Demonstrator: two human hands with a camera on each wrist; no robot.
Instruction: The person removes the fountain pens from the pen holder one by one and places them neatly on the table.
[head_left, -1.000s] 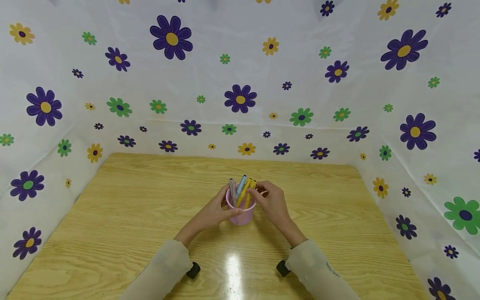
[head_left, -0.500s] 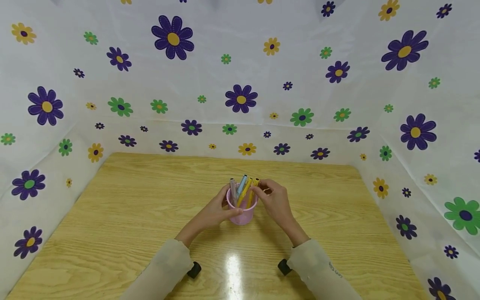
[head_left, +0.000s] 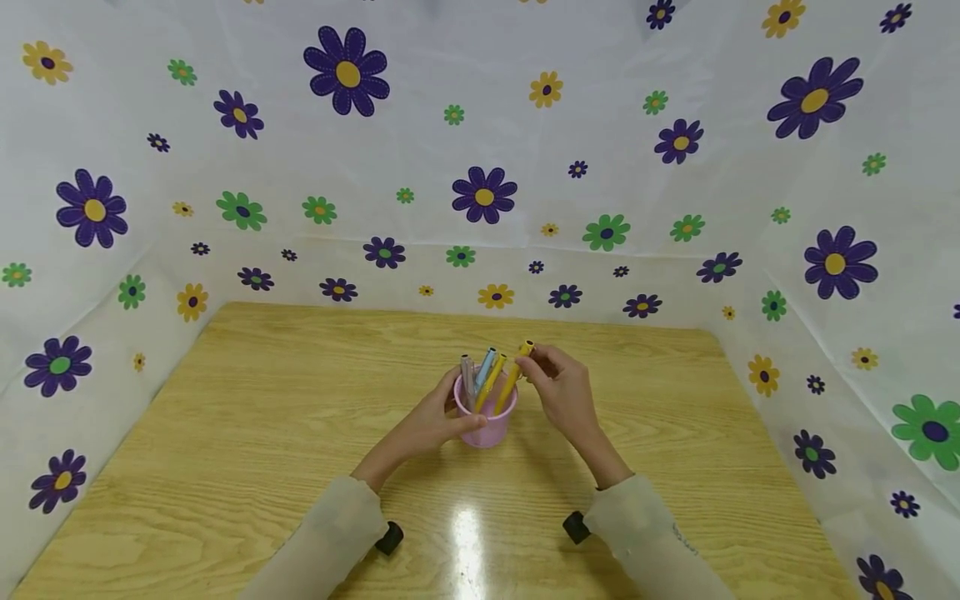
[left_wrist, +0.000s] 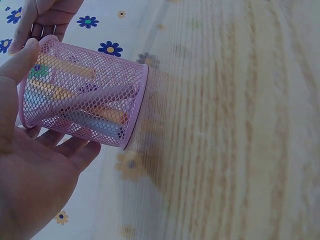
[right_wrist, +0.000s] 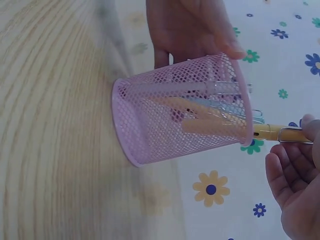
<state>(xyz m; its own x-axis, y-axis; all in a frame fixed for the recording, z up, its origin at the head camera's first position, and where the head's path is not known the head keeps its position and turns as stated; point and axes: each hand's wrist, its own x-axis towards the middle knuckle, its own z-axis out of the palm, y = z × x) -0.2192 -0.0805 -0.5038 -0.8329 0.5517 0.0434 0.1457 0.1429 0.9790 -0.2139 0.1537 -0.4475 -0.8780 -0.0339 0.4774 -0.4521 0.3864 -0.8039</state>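
Observation:
A pink mesh pen cup (head_left: 487, 432) stands upright on the table. My left hand (head_left: 429, 422) holds its left side, thumb at the near rim. Between thumb and fingers, my right hand (head_left: 561, 392) pinches the upper part of a yellow pen (head_left: 512, 385). That pen is partly lifted and leans right; the right wrist view shows its lower end still inside the mesh wall (right_wrist: 175, 140). Also in the cup are a second yellow pen (head_left: 491, 385), a light blue pen (head_left: 484, 367) and a grey pen (head_left: 467, 382).
The wood-grain table (head_left: 300, 383) stretches around the cup, with a bright reflection near its front. White cloth (head_left: 405, 150) printed with flowers rises at the back and both sides. A black wrist device (head_left: 389, 538) shows beneath the left sleeve (head_left: 330, 525).
My right hand has moved up and to the right, drawing the pinched yellow pen higher out of the cup. The left hand and cup have stayed nearly in place.

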